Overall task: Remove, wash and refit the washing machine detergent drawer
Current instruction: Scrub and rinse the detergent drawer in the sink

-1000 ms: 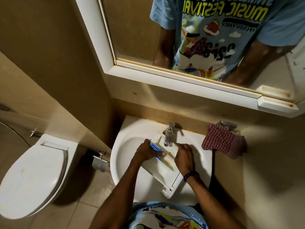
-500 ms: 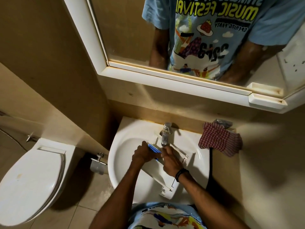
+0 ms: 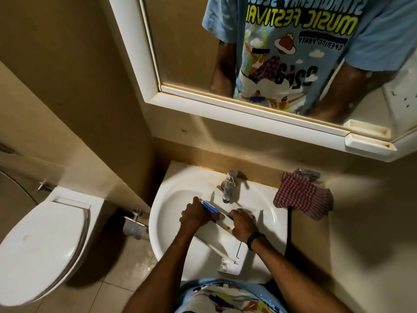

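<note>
The right hand [image 3: 242,224], fingers curled over the detergent drawer [image 3: 217,239] lying in the washbasin [image 3: 168,199], has slid back from under the tap [image 3: 229,188] while the left hand [image 3: 194,216] keeps gripping the end by the blue insert [image 3: 211,207], so scrubbing seems midway

Light-blue printed T-shirt [image 3: 225,299], short sleeves; black band [image 3: 254,240] on right wrist

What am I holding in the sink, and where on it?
The detergent drawer: left hand grips its far end by the blue insert, right hand its right side.
</note>
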